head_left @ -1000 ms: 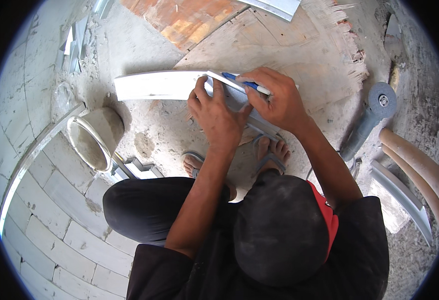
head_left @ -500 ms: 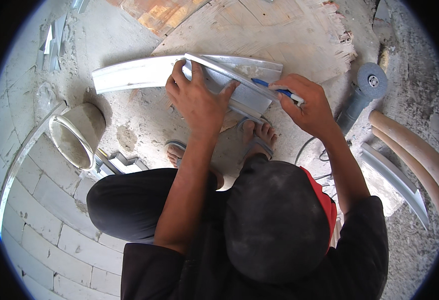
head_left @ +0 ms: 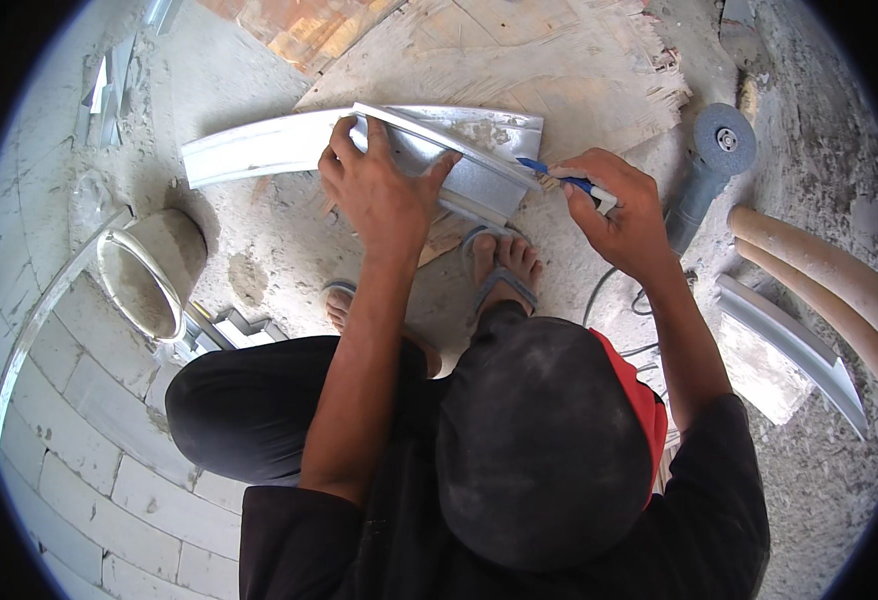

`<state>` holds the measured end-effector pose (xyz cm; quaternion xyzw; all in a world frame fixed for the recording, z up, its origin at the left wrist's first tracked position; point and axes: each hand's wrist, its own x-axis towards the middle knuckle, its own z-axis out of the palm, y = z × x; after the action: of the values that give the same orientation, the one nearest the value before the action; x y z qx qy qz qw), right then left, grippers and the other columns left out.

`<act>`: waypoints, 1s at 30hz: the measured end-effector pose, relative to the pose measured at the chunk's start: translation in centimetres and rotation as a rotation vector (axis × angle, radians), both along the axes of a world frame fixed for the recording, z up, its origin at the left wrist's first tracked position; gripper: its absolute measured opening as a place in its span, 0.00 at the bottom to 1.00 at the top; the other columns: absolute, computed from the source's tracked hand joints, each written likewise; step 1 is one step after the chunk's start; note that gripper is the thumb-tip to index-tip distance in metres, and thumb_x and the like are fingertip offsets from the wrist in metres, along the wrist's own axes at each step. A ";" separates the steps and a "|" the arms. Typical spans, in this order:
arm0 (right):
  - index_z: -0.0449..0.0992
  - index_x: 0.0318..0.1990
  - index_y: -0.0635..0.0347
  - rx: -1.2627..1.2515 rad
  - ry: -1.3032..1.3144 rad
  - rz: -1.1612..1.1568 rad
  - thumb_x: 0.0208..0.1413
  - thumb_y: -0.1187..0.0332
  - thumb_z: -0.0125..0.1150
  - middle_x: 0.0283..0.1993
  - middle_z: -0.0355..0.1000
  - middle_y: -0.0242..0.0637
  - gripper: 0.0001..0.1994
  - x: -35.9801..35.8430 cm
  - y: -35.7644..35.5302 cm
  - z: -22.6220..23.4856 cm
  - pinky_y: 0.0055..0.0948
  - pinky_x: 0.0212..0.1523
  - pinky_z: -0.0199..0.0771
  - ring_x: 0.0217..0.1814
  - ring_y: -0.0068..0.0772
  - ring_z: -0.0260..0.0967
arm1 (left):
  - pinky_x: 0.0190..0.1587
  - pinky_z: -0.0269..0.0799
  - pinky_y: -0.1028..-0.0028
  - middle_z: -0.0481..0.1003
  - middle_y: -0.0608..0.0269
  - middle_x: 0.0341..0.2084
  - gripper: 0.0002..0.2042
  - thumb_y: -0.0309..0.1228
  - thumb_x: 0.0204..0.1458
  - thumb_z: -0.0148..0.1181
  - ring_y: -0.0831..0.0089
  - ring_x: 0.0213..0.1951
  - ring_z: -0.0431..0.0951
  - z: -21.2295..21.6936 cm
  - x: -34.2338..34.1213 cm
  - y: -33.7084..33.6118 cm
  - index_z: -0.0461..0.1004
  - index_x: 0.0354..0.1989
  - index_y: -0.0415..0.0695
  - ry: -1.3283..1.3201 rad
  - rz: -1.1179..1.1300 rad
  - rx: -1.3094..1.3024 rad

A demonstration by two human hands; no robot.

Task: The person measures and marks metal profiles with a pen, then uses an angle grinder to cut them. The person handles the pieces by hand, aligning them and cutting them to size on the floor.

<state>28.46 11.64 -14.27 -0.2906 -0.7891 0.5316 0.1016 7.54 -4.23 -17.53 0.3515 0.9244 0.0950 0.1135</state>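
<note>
A silver metal channel lies across the floor in front of my feet. Over its right part a narrow metal strip runs slantwise, from upper left to lower right. My left hand grips the strip against the channel, fingers over its far edge and the thumb spread to the right. In my right hand is a blue and white pen, pinched between thumb and fingers. Its blue tip points left, close to the strip's right end; whether it touches the metal I cannot tell.
An angle grinder with a grey disc stands to the right, its cable trailing towards me. Beyond it are brown pipes and a curved metal piece. A dirty bucket sits at left. Worn plywood lies ahead.
The pen has shifted right along the strip, towards its end. My left hand keeps its place on the strip. The whole view has moved slightly.
</note>
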 end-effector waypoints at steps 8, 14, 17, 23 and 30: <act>0.81 0.43 0.66 0.160 -0.052 0.135 0.53 0.76 0.63 0.38 0.78 0.47 0.09 1.1 -0.3 -0.3 0.38 0.42 0.78 0.39 0.49 0.78 | 0.61 0.65 0.48 0.67 0.45 0.61 0.45 0.50 0.35 0.85 0.43 0.60 0.65 -0.1 0.0 -0.1 0.76 0.61 0.36 0.045 -0.014 0.011; 0.78 0.40 0.62 0.308 -0.061 0.182 0.51 0.72 0.66 0.37 0.77 0.43 0.09 0.0 0.3 1.0 0.42 0.38 0.78 0.38 0.51 0.77 | 0.62 0.63 0.49 0.67 0.46 0.61 0.45 0.50 0.33 0.86 0.46 0.60 0.64 -0.3 0.0 -0.1 0.77 0.60 0.35 0.050 -0.010 0.020; 0.78 0.38 0.62 0.264 -0.130 0.241 0.51 0.71 0.65 0.36 0.77 0.43 0.08 -0.8 1.0 0.5 0.44 0.37 0.76 0.37 0.51 0.77 | 0.64 0.61 0.49 0.66 0.47 0.62 0.47 0.50 0.32 0.87 0.47 0.61 0.63 -0.1 0.1 0.1 0.77 0.60 0.34 0.007 0.012 0.010; 0.80 0.36 0.64 0.198 -0.292 0.383 0.53 0.64 0.63 0.35 0.78 0.51 0.11 -4.7 2.4 0.5 0.50 0.40 0.76 0.38 0.56 0.77 | 0.65 0.60 0.49 0.66 0.47 0.62 0.47 0.49 0.31 0.86 0.47 0.61 0.63 -0.1 0.0 -0.1 0.76 0.61 0.34 0.007 0.015 0.032; 0.79 0.34 0.69 0.272 -0.227 0.558 0.55 0.58 0.59 0.32 0.76 0.58 0.18 -15.0 3.9 -1.6 0.49 0.43 0.75 0.36 0.56 0.75 | 0.65 0.59 0.50 0.67 0.45 0.62 0.46 0.47 0.30 0.87 0.46 0.61 0.63 0.0 -0.1 0.0 0.76 0.60 0.35 -0.017 0.014 0.031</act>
<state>13.46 15.51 -15.83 -0.1042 -0.9083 0.3929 -0.0987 7.46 -4.19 -17.50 0.3457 0.9243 0.1133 0.1151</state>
